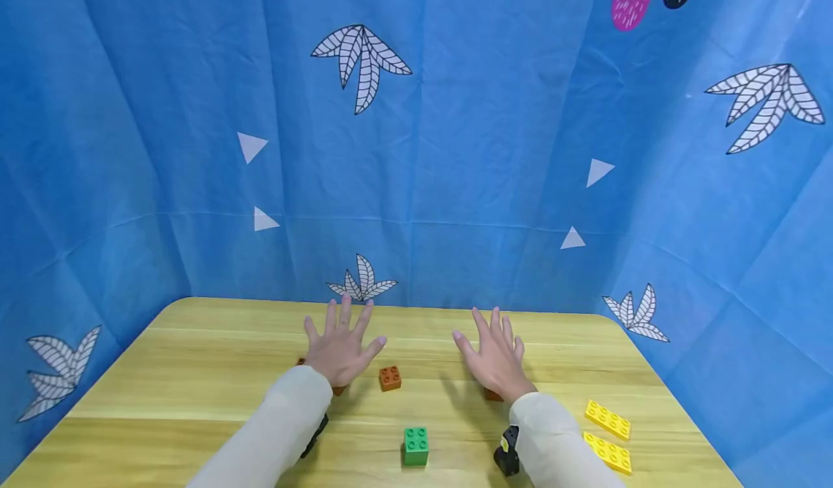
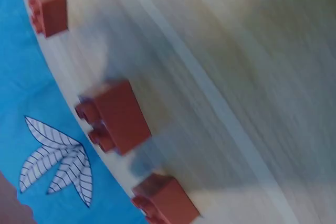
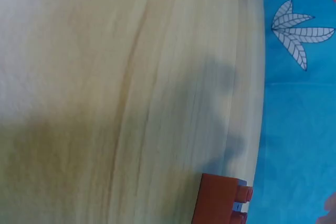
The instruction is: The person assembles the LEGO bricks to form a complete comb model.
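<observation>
Four reddish-brown toy bricks stand separately on the wooden table (image 1: 195, 365), studs upward. One square brick (image 1: 390, 378), showing four studs, stands fully visible between the hands; two bricks (image 2: 126, 121) are partly hidden beneath the left hand (image 1: 340, 350), another brick (image 1: 492, 395) beneath the right hand (image 1: 496, 361).

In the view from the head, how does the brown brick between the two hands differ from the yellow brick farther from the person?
Colour: the brick between the hands is brown; the farther yellow brick is bright yellow.
Shape: the brown one has a squarish top with four studs; the yellow one is longer, with eight.
Place: the brown one lies near the middle; the yellow one lies toward the right edge.
Both rest studs up on the table.
</observation>
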`<state>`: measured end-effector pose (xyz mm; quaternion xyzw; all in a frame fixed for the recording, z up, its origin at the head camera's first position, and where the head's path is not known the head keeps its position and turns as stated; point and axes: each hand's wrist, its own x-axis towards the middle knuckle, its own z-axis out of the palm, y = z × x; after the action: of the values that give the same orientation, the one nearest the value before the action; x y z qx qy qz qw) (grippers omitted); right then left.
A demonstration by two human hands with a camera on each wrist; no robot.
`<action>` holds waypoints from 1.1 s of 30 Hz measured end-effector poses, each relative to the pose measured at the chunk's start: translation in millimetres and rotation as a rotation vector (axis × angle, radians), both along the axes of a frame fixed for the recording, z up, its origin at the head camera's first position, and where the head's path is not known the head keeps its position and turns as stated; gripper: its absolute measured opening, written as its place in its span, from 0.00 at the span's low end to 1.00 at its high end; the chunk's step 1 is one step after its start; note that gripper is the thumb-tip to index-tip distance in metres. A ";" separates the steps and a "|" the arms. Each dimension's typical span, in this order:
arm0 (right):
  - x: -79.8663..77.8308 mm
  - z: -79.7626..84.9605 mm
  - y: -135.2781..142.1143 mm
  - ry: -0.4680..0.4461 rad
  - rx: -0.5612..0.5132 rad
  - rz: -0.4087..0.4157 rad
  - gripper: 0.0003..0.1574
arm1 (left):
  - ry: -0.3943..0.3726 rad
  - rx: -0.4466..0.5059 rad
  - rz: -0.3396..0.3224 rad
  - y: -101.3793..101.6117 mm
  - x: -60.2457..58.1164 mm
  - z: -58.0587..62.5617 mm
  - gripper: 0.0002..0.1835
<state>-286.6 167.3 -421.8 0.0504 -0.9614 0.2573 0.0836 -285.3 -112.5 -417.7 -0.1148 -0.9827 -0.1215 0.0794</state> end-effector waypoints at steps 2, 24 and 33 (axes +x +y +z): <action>2.5 -0.8 -0.1 -0.007 -0.015 0.000 0.47 | 0.007 0.014 -0.021 2.8 2.9 -0.3 0.39; 41.2 0.5 -12.7 0.086 -0.173 0.132 0.35 | -0.058 0.200 -0.109 21.4 51.8 2.0 0.40; 59.1 -5.3 -17.0 0.037 -0.231 0.179 0.32 | -0.119 0.305 -0.154 24.9 67.5 -8.7 0.39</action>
<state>-227.5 150.3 -427.1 0.1305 -0.9154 0.3716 0.0831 -217.8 -87.6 -426.4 -0.1690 -0.9441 -0.2816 0.0282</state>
